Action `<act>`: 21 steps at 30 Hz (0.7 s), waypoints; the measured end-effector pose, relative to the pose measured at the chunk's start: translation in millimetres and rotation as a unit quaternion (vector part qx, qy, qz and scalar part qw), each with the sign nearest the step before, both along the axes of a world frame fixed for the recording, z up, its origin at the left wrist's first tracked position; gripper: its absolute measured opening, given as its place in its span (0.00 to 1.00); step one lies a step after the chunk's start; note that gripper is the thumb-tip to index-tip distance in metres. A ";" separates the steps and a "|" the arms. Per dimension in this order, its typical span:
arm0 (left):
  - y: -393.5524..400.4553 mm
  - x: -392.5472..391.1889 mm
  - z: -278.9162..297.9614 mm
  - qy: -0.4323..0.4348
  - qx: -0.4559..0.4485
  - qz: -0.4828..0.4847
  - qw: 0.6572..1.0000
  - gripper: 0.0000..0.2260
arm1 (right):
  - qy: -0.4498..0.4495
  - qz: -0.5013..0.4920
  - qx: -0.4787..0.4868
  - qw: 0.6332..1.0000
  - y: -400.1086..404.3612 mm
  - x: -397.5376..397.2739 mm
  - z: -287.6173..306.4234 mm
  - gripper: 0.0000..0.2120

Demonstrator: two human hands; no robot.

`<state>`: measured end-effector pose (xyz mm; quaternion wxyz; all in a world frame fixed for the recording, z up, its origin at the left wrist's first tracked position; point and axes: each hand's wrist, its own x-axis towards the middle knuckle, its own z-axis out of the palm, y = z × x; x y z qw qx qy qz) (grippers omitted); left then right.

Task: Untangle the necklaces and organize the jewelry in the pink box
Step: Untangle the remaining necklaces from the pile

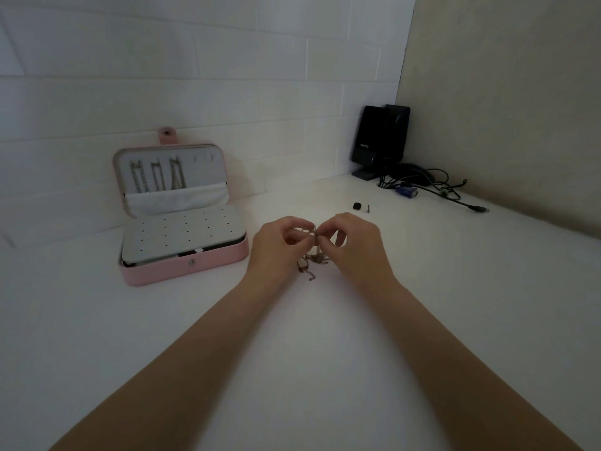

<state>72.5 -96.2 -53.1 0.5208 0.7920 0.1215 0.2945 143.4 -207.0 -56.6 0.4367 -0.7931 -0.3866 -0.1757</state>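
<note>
On white tabletop (pixel 325 353), dim light:
Left hand (pixel 276 245): fingers curled, pinching upper end of tangled chain necklace (pixel 310 263).
Right hand (pixel 354 245): fingers curled, pinching same chain just beside left fingertips; hands close together, mid-table.
Necklace: hangs from the pinch; knotted lower part bunched on tabletop between wrists.
Pink jewelry box (pixel 182 265): open, left of hands, well apart; lid upright against white brick wall (pixel 227 60); three chains (pixel 157 175) hung inside lid; perforated white panel (pixel 182 231) over base.
Black speaker (pixel 379 141): far right corner; logo too blurred to read.
Cables (pixel 432 185): loose beside speaker.
Small dark pieces (pixel 361 206): beyond hands, unidentifiable.
</note>
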 end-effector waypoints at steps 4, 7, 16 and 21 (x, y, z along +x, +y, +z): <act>-0.6 -2.0 2.4 0.002 -0.001 0.007 1.000 0.06 | -0.017 -0.005 0.021 1.000 -0.6 -2.0 0.8 0.02; -1.8 -2.1 3.9 0.007 0.028 0.029 0.999 0.05 | -0.020 -0.010 0.032 0.999 0.5 -2.9 0.6 0.02; 1.3 -2.2 8.0 0.007 0.051 -0.007 0.999 0.09 | 0.087 0.025 0.047 0.995 0.5 -10.1 11.2 0.04; 4.4 -3.7 10.7 -0.042 0.024 -0.004 0.999 0.07 | 0.288 0.068 0.143 0.944 -5.2 -12.8 23.1 0.06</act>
